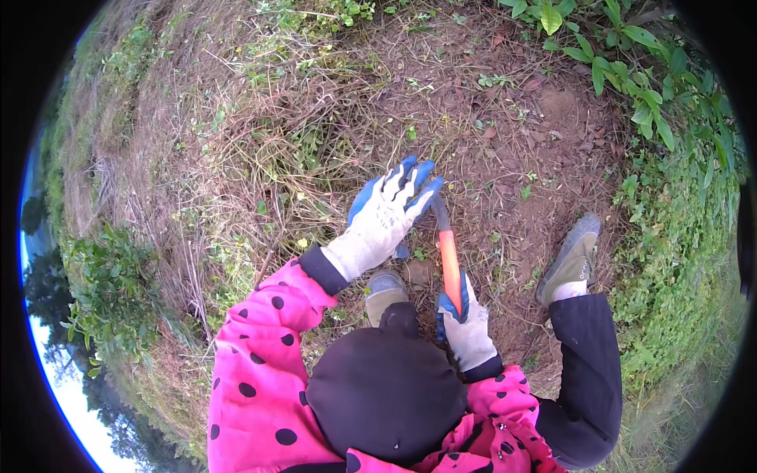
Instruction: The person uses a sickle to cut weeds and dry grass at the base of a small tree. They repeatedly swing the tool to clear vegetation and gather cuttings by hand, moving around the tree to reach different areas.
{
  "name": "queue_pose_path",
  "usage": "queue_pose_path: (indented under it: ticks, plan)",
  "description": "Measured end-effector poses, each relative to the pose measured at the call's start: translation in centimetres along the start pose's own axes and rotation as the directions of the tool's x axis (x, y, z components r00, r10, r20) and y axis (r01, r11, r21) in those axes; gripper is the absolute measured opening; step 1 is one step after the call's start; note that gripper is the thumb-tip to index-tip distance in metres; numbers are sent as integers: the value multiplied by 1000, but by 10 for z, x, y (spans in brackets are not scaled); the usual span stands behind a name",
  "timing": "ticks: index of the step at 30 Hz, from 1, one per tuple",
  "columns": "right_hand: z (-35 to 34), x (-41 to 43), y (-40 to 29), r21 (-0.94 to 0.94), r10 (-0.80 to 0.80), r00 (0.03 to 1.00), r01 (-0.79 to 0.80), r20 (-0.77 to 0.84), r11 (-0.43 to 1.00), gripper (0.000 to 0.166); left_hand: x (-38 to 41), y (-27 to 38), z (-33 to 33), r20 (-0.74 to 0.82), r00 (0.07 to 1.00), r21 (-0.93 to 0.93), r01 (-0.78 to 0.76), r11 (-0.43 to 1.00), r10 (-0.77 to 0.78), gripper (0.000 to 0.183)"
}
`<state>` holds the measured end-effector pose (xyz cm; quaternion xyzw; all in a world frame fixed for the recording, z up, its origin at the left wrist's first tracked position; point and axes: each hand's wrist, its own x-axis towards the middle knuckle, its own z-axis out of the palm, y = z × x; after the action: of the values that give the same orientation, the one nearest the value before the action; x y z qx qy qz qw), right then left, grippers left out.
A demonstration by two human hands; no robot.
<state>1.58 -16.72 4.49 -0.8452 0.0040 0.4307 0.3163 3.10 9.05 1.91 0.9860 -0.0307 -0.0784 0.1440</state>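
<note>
My left hand (387, 213), in a white glove with a blue palm, reaches over cut dry grass and weeds with its fingers spread and slightly bent. Below and right of it, my right hand (464, 319), gloved alike, is closed around the orange handle (449, 266) of a hand tool. The tool's dark metal part (440, 214) starts just right of my left fingertips; its far end is hidden behind them, so its kind cannot be told.
A heap of dry stalks (278, 148) lies to the upper left. Bare reddish soil (550, 154) with leaf litter is on the right, bordered by a leafy bush (644, 77). My shoes (571, 260) stand on the ground, a stone (419, 271) between them.
</note>
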Motion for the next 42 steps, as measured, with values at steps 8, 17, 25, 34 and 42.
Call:
queue_pose_path:
  ticks: [8,17,25,34,42]
  plan:
    - [-42,21,-21,176,-103,983,130,-153,976,61,10,-56,77,421,840,218,273,937,-343,81]
    - [-41,-77,73,-19,29,996,-28,79,999,61,-59,-94,62,144,953,-73,279,958,-266,35]
    - [-46,-69,45,-255,-189,980,198,60,947,58,-64,-114,51,66,937,-127,350,928,-344,39]
    - [-21,8,-23,74,28,999,-26,-28,997,57,-69,-113,51,63,951,-260,310,915,-304,45]
    - [-9,-46,-1,-86,-140,984,151,113,985,58,-90,-43,86,319,943,219,29,975,-99,76]
